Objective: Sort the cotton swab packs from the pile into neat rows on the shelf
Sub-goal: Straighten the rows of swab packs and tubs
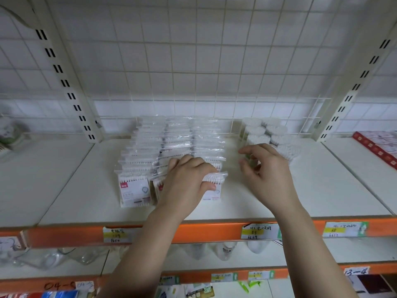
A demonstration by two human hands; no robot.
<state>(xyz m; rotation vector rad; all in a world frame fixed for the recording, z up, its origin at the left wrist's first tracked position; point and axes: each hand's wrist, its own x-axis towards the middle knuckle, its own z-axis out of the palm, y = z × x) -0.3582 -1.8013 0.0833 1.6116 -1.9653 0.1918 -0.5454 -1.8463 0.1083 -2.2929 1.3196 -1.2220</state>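
Observation:
Clear cotton swab packs (171, 143) stand upright in three rows running from the white shelf's (311, 190) back toward the front. My left hand (184, 181) lies over the front of the middle and right rows, its thumb and fingers curled round the front pack (214, 183) of the right row. My right hand (266, 171) hovers just right of the rows with its fingers loosely curled, holding nothing, in front of round tubs of cotton swabs (277, 136).
A white wire grid (193, 72) backs the shelf between two slotted uprights. Red boxes (380, 145) lie at the far right. The shelf's orange front edge (204, 232) carries price labels. Below it are shelves with bottles and other goods.

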